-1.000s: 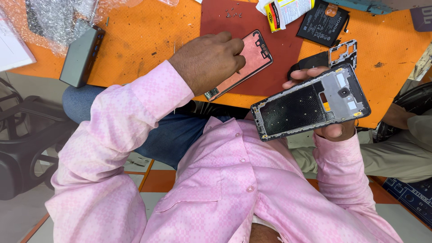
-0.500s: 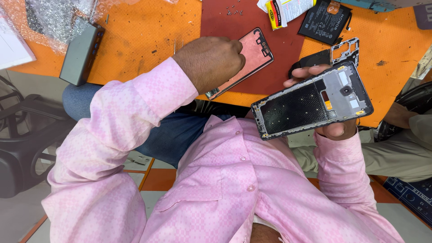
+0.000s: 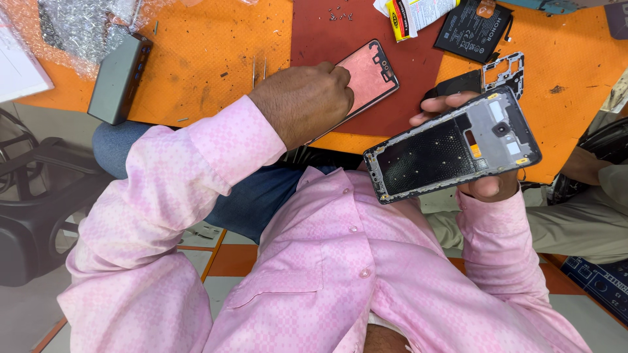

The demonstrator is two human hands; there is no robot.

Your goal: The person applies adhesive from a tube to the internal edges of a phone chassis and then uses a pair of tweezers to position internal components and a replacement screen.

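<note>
My left hand (image 3: 304,104) lies fist-like over the near end of a pink-backed phone display panel (image 3: 369,75), fingers closed on its edge. The panel lies flat on a dark red mat (image 3: 320,39) on the orange table (image 3: 209,59). To the right, my right hand (image 3: 484,186) holds a dark phone mid-frame (image 3: 451,147) up above the table edge, inner side towards me, with fingertips showing at its upper left. The two hands are apart.
A black battery (image 3: 472,29), a small metal frame piece (image 3: 504,70), loose screws (image 3: 340,13) and a yellow-white packet (image 3: 412,13) lie at the back. Tweezers (image 3: 258,68), a grey box (image 3: 118,78) and bubble wrap (image 3: 78,26) are on the left. Another person (image 3: 589,196) sits to the right.
My left hand has shifted slightly along the display panel. The mid-frame in my right hand has stayed about where it was.
</note>
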